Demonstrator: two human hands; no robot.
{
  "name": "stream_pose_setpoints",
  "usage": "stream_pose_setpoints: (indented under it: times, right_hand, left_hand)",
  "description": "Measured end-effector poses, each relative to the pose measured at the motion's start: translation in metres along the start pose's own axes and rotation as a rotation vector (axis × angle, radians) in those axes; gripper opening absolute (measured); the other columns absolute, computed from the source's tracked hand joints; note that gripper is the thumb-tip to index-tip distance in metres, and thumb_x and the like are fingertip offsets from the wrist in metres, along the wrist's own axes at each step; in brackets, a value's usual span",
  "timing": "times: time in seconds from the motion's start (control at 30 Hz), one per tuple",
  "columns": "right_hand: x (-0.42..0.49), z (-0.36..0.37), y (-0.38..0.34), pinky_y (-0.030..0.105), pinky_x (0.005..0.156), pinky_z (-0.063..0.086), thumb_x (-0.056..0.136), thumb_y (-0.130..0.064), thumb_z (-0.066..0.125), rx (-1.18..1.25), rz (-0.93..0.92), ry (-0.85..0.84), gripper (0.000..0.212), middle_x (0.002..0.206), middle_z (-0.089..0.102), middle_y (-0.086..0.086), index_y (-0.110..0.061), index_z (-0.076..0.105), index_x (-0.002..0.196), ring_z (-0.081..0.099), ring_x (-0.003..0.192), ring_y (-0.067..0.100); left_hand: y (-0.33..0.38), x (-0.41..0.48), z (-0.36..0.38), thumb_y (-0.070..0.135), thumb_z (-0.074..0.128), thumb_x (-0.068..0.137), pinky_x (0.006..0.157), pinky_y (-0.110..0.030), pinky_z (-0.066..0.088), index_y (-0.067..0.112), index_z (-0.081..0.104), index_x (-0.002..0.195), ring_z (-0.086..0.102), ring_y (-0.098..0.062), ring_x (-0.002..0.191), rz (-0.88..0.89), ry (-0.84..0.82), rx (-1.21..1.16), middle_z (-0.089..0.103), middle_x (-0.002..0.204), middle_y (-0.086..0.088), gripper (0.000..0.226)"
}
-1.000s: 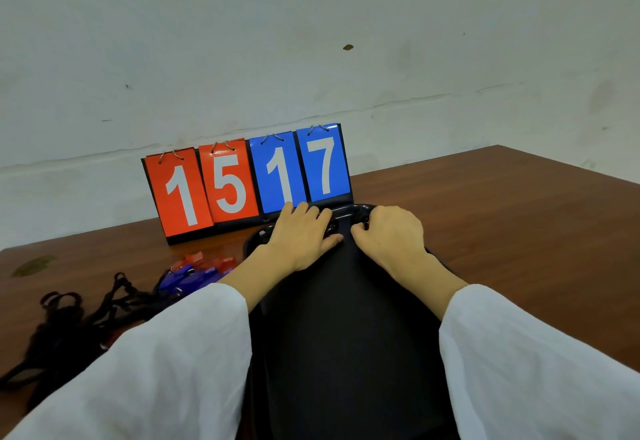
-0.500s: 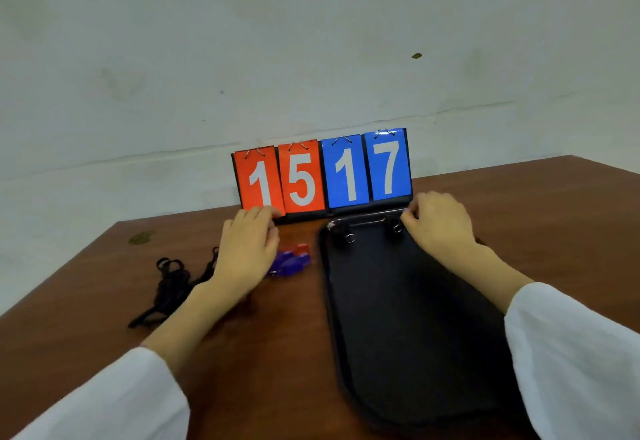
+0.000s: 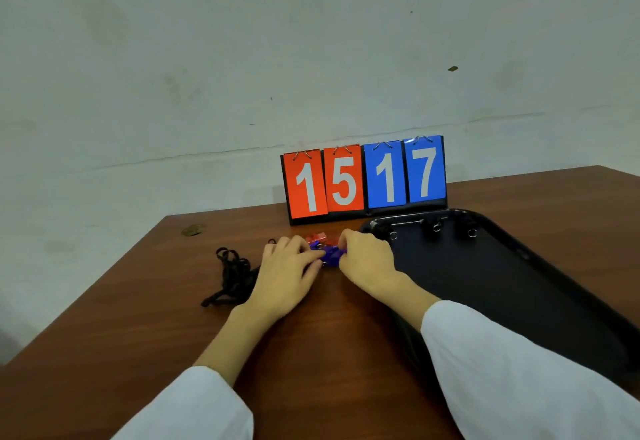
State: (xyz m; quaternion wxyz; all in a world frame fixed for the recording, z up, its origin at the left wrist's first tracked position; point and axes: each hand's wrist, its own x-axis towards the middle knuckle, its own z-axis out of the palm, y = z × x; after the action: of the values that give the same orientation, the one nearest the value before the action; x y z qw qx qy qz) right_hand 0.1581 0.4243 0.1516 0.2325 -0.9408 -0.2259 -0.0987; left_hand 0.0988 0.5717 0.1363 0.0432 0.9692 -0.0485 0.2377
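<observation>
Head view: blue plastic pieces point(image 3: 330, 255) are pinched by left hand point(image 3: 285, 275) & right hand point(image 3: 367, 263), fingers curled; grip prob. best firmed before lifting, w/ red pieces point(image 3: 317, 236) left undisturbed.

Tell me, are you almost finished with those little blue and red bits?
Not very far yet. Done: a few small ringed pieces lie at the far end of the black tray. In hand: the left hand and right hand both pinch the blue pieces on the table. Left to do: the red pieces behind them and the tangled black cords beside the left hand.
</observation>
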Motion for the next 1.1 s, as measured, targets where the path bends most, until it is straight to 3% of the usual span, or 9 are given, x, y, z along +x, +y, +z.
stream_pose_setpoints:
  times: [0.27, 0.37, 0.47, 0.63, 0.77, 0.87, 0.93, 1.03, 1.1]
  right_hand:
    - [0.003, 0.001, 0.009, 0.033, 0.093, 0.040, 0.091, -0.022, 0.056, -0.229, -0.234, 0.021, 0.025, 0.119, 0.051, 0.005, -0.017, 0.056, 0.116, 0.047, 0.110, 0.021]
    - [-0.001, -0.005, 0.010, 0.034, 0.090, 0.043, 0.092, -0.018, 0.052, -0.163, -0.315, -0.005, 0.011, 0.106, 0.058, 0.002, -0.019, 0.054, 0.104, 0.053, 0.100, 0.019]
    - [-0.005, -0.010, 0.012, 0.034, 0.085, 0.049, 0.092, -0.018, 0.052, 0.021, -0.267, -0.076, 0.005, 0.097, 0.062, -0.001, -0.021, 0.054, 0.096, 0.058, 0.089, 0.015]
    - [-0.010, -0.013, 0.022, 0.022, 0.081, 0.051, 0.087, -0.008, 0.059, 0.311, -0.134, -0.141, 0.021, 0.095, 0.064, -0.004, -0.022, 0.058, 0.103, 0.061, 0.087, 0.008]
    - [-0.018, -0.024, 0.014, 0.025, 0.083, 0.052, 0.089, -0.033, 0.058, 0.541, 0.095, 0.037, 0.027, 0.099, 0.064, -0.005, -0.017, 0.059, 0.110, 0.061, 0.092, 0.009]
    - [-0.031, -0.036, -0.002, 0.026, 0.078, 0.055, 0.084, -0.040, 0.062, 0.979, 0.269, -0.158, 0.035, 0.098, 0.068, 0.000, -0.012, 0.064, 0.106, 0.065, 0.091, 0.012]
    - [-0.039, -0.035, -0.010, 0.032, 0.083, 0.054, 0.084, -0.029, 0.066, 1.128, 0.315, -0.251, 0.026, 0.101, 0.069, 0.004, -0.009, 0.068, 0.101, 0.064, 0.096, 0.016]
    - [-0.042, -0.033, -0.014, 0.034, 0.087, 0.051, 0.087, -0.026, 0.062, 1.238, 0.350, -0.071, 0.021, 0.101, 0.069, 0.006, -0.010, 0.067, 0.098, 0.064, 0.098, 0.019]
    - [-0.037, -0.042, -0.009, 0.033, 0.087, 0.051, 0.090, -0.026, 0.057, 1.465, 0.400, 0.012, 0.023, 0.102, 0.069, 0.007, -0.008, 0.063, 0.104, 0.065, 0.098, 0.018]
  left_hand:
    - [0.011, -0.001, 0.006, 0.041, 0.047, 0.093, 0.101, -0.032, 0.025, 0.029, 0.049, 0.129, 0.039, -0.012, 0.119, -0.020, -0.050, 0.029, 0.049, 0.126, 0.007, 0.038]
    - [0.015, -0.001, 0.007, 0.045, 0.047, 0.092, 0.100, -0.033, 0.027, 0.027, 0.051, 0.126, 0.040, -0.012, 0.117, -0.036, -0.027, 0.049, 0.049, 0.125, 0.007, 0.039]
    - [0.017, -0.002, 0.005, 0.047, 0.048, 0.091, 0.098, -0.031, 0.027, 0.027, 0.061, 0.108, 0.039, -0.011, 0.113, -0.034, 0.004, 0.045, 0.050, 0.119, 0.008, 0.029]
    - [0.029, -0.003, 0.002, 0.047, 0.049, 0.091, 0.099, -0.032, 0.024, 0.028, 0.059, 0.118, 0.037, -0.013, 0.117, -0.042, -0.087, 0.044, 0.051, 0.120, 0.007, 0.035]
    - [0.040, -0.003, -0.007, 0.038, 0.054, 0.091, 0.094, -0.030, 0.035, 0.023, 0.061, 0.109, 0.048, -0.008, 0.099, -0.190, 0.213, -0.195, 0.060, 0.105, 0.006, 0.025]
    - [0.052, -0.005, -0.015, 0.028, 0.059, 0.089, 0.092, -0.031, 0.040, 0.020, 0.060, 0.108, 0.056, -0.010, 0.086, -0.229, 0.379, -0.346, 0.065, 0.091, 0.005, 0.020]
    - [0.060, -0.007, -0.015, 0.017, 0.062, 0.087, 0.091, -0.026, 0.038, 0.016, 0.059, 0.114, 0.058, -0.012, 0.087, -0.138, 0.381, -0.317, 0.067, 0.093, 0.002, 0.027]
    - [0.062, -0.006, -0.014, 0.015, 0.060, 0.089, 0.079, -0.012, 0.044, 0.022, 0.048, 0.127, 0.059, -0.003, 0.089, -0.106, 0.247, -0.485, 0.063, 0.102, 0.012, 0.041]
    - [0.055, -0.004, -0.011, 0.017, 0.058, 0.090, 0.068, -0.005, 0.042, 0.028, 0.041, 0.130, 0.057, 0.003, 0.083, -0.154, 0.146, -0.542, 0.060, 0.099, 0.015, 0.044]
